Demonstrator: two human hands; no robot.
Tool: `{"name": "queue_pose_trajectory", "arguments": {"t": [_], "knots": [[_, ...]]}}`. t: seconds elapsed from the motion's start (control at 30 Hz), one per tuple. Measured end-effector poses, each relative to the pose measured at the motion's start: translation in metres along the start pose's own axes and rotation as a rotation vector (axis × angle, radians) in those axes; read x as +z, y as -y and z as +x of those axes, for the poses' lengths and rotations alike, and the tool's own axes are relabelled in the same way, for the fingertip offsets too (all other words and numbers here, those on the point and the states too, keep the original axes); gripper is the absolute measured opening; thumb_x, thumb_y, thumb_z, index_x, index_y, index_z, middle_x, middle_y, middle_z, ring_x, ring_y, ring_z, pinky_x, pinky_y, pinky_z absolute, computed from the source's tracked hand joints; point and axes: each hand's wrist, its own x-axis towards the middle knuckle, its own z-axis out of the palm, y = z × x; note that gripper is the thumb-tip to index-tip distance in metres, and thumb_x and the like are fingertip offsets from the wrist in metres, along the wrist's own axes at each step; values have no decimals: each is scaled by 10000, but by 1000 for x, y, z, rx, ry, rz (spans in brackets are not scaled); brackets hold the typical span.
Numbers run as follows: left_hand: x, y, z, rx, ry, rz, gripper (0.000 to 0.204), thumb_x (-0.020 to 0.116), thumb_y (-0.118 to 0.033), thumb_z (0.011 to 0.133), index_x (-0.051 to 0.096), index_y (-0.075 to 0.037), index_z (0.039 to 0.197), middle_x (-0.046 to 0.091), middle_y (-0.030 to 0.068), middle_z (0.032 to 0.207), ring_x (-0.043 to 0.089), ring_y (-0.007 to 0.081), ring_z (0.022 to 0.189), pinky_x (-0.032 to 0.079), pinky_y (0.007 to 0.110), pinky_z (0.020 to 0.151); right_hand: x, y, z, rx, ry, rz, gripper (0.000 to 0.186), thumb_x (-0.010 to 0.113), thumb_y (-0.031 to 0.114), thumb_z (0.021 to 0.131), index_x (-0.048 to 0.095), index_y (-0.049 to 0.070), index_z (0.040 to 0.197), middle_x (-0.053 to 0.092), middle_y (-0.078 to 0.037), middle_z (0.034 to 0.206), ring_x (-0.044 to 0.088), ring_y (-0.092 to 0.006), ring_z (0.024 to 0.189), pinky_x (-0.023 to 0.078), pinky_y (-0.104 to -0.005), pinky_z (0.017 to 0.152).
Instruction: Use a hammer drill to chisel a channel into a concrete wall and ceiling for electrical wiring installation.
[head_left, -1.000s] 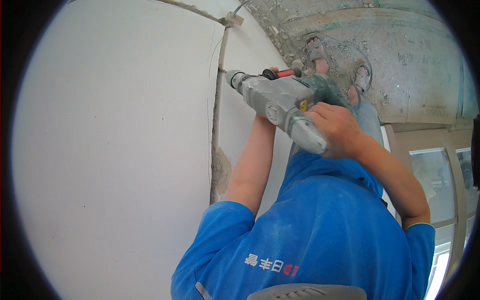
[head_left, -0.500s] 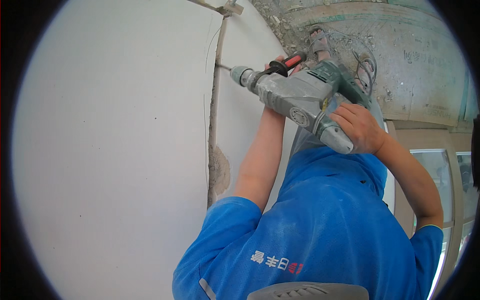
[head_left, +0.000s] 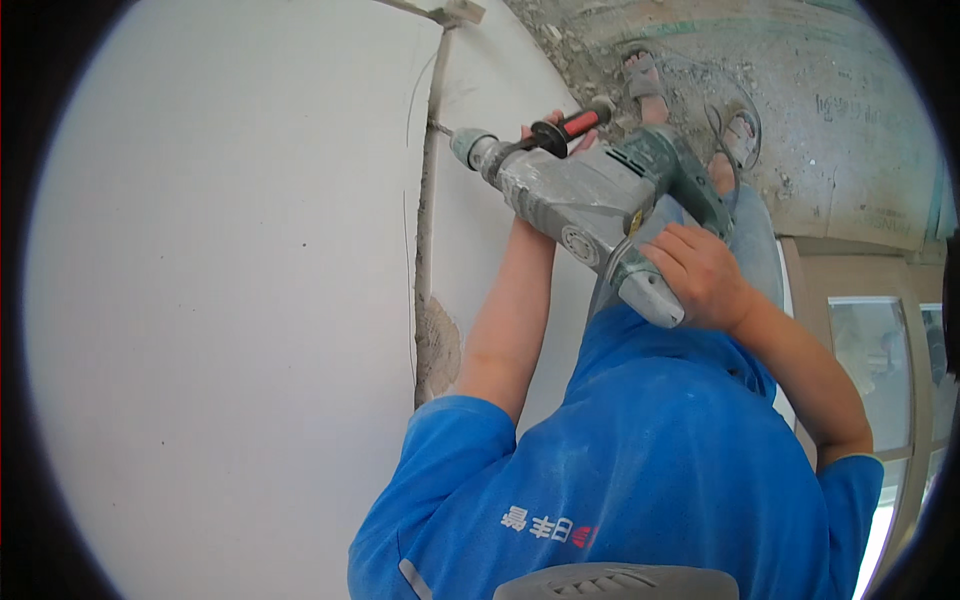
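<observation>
A dusty grey-green rotary hammer drill (head_left: 570, 195) spans between my two hands, its bit toward the left. My right hand (head_left: 700, 275) is closed around its rear handle. Beneath the tool's front part, my left hand (head_left: 586, 143) grips at the black-and-red side handle (head_left: 575, 125); the drill body hides most of that hand. The thin bit (head_left: 440, 127) reaches into a rough groove (head_left: 425, 240) cut along the white wall (head_left: 220, 300), and the groove hides its tip.
Grey rubble (head_left: 570, 70) lies along the wall's foot. My sandalled feet (head_left: 645, 75) stand on dusty floor sheeting (head_left: 850, 130), with a power cord (head_left: 715, 120) beside them. A glazed door frame (head_left: 815, 270) is at the right. A broken plaster patch (head_left: 437, 345) adjoins the groove.
The drill's rear and my right hand have swung slightly left and toward me. The drill's front has shifted a little left, with the bit deeper in the groove.
</observation>
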Motion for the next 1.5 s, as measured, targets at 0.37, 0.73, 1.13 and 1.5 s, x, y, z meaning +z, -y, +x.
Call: {"name": "queue_pose_trajectory", "arguments": {"t": [0.37,0.73,1.13,1.5], "knots": [[-22,2,13,6,-23,80,572,491,-608,922,503,-153,1269,476,225,1305,547,427,1163,471,583,942,-5,10,12,53,-35,88,348,676,105,634,611,-28,950,590,-132,843,605,-288,774,500,-371,660],[-25,-4,6,-53,-90,84,641,520,-637,894,454,-136,1289,440,238,1325,568,410,1142,496,554,909,-1,14,14,75,-104,96,345,678,105,635,612,-30,946,595,-133,847,608,-287,777,509,-370,668],[-31,-7,15,-104,20,24,590,508,-598,919,475,-109,1246,489,289,1242,560,434,1146,482,557,923,8,23,28,127,-84,78,375,699,97,601,599,-24,942,597,-140,860,612,-299,804,507,-379,684],[-13,-16,30,-160,247,-117,422,589,-487,895,535,-207,1207,552,195,1195,537,345,1120,447,477,984,-23,13,62,72,125,52,417,744,96,548,599,-5,925,606,-157,884,619,-331,847,510,-392,693]]}}
